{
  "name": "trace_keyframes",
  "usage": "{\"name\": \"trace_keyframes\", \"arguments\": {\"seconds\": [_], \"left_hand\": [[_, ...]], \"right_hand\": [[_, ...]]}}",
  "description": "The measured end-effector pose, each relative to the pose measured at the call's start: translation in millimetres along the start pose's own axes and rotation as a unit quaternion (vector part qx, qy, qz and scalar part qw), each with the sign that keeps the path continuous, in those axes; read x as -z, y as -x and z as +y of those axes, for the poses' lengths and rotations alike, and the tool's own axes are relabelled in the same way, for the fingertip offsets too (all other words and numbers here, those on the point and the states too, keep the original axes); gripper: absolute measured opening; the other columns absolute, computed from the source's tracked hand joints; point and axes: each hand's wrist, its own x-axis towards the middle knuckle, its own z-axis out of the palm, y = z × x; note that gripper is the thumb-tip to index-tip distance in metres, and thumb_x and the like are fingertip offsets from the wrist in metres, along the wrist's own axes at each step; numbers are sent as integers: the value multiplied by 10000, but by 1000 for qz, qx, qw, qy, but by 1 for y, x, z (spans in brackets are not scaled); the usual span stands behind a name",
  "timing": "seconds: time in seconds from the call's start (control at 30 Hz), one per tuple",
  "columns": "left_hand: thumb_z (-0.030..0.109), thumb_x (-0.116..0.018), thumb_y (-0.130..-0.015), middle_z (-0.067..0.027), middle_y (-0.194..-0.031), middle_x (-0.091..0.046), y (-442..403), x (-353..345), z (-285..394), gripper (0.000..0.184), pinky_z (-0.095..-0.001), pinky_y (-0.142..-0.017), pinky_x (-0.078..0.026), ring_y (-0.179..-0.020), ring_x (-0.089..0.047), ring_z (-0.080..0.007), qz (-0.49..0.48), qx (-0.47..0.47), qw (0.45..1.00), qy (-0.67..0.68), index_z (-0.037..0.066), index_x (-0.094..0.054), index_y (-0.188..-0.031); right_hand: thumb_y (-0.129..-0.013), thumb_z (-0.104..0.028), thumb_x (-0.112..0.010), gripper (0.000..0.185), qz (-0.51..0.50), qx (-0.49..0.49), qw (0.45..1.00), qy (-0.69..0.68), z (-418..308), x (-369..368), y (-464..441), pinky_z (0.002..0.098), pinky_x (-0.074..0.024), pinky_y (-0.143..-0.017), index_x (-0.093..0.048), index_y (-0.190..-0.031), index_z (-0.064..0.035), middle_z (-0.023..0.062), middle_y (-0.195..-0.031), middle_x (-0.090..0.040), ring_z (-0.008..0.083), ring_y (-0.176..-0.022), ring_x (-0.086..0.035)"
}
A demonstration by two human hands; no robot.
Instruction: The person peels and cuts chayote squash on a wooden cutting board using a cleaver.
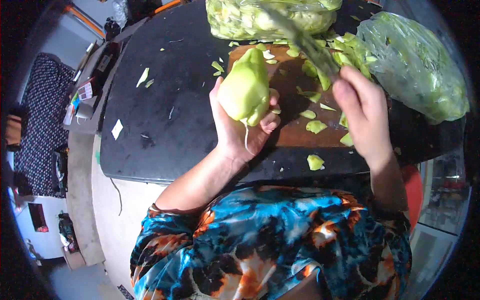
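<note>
A pale green chayote (246,90), partly peeled, rests in my left hand (235,127), whose fingers wrap round it from below and the right side. From its lower end hangs a thin whitish strand. My right hand (362,107) is closed on the handle of a knife (310,45). The blade points up and to the left, smeared by motion, and stands apart from the chayote. Below both hands lies a brown cutting board (295,132), strewn with green peelings (316,126).
On the dark table (150,120), a clear bag of cut green pieces (270,22) stands at the back. A second plastic bag (412,65) with green contents lies at the right. Peelings are heaped between them. A white mug (85,110) is off to the left.
</note>
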Motion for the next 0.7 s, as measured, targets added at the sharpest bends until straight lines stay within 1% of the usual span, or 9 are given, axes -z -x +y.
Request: {"name": "trace_keyframes", "arguments": {"seconds": [0.13, 0.17, 0.23, 0.47, 0.5, 0.53, 0.6, 0.63, 0.7], "left_hand": [[619, -336, -838, -144, -1027, -572, 3, -16, -7, 656, -372, -724, -513, -853, -599, -262, 138, -20, 990, -16, 88, -467, -1201], [609, -376, -833, -138, -1114, -566, 9, -7, -10, 661, -445, -874, -461, -991, -573, -292, 114, -27, 993, 26, 91, -448, -1237], [600, -423, -827, -132, -1115, -571, 2, -3, -4, 666, -439, -893, -441, -985, -572, -277, 70, -11, 997, 27, 77, -463, -1237], [585, -429, -830, -114, -1068, -588, 9, -6, -3, 604, -422, -867, -457, -965, -578, -269, 63, 22, 997, 27, 108, -503, -1193], [593, -405, -833, -110, -1074, -587, 12, 10, -13, 610, -451, -876, -445, -979, -570, -278, 154, -21, 987, -43, 127, -481, -1219], [587, -393, -830, -126, -1034, -585, 17, -18, -14, 632, -408, -741, -498, -838, -592, -274, 138, -1, 988, 67, 102, -454, -1231], [579, -393, -824, -134, -987, -576, 8, -2, -4, 644, -329, -573, -492, -669, -571, -247, 9, 47, 998, -40, 67, -451, -1211], [568, -399, -821, -131, -931, -566, 6, -15, -9, 640, -276, -474, -446, -573, -532, -220, 60, 13, 994, -88, 41, -458, -1179], [568, -412, -821, -126, -921, -566, 8, -17, -11, 633, -277, -483, -451, -589, -539, -221, 40, 8, 994, -104, 44, -463, -1172]], "right_hand": [[-763, -402, -669, 420, -90, 48, 992, 71, -23, 2, 23, 348, -410, -482, -453, -662, -57, 69, -563, -506, 238, -499, -540], [-747, -427, -671, 429, -103, 91, 986, 99, -26, 2, 26, 361, -415, -486, -449, -656, -72, 63, -565, -511, 249, -512, -546], [-714, -485, -669, 459, -124, 143, 974, 126, -27, 0, 34, 380, -425, -508, -434, -645, -96, 47, -564, -497, 260, -537, -540], [-733, -508, -637, 478, -115, 172, 962, 180, -18, -8, 38, 381, -402, -498, -467, -725, -62, 73, -587, -480, 289, -537, -524], [-741, -517, -627, 471, -103, 165, 960, 200, -14, -9, 34, 392, -412, -492, -455, -711, -80, 72, -578, -490, 290, -533, -534], [-748, -525, -618, 464, -91, 157, 959, 220, -8, -9, 29, 403, -422, -486, -443, -698, -98, 72, -570, -500, 291, -528, -544], [-794, -467, -600, 438, -53, 48, 972, 224, 13, -8, 9, 430, -431, -495, -481, -688, -59, 153, -601, -550, 350, -571, -564], [-829, -441, -567, 420, -11, 7, 974, 226, 26, -4, -8, 446, -432, -512, -525, -707, -42, 177, -628, -565, 371, -603, -569], [-875, -453, -489, 450, 37, -40, 965, 256, 53, 6, -27, 441, -428, -539, -544, -726, -32, 187, -638, -565, 388, -613, -564]]}}
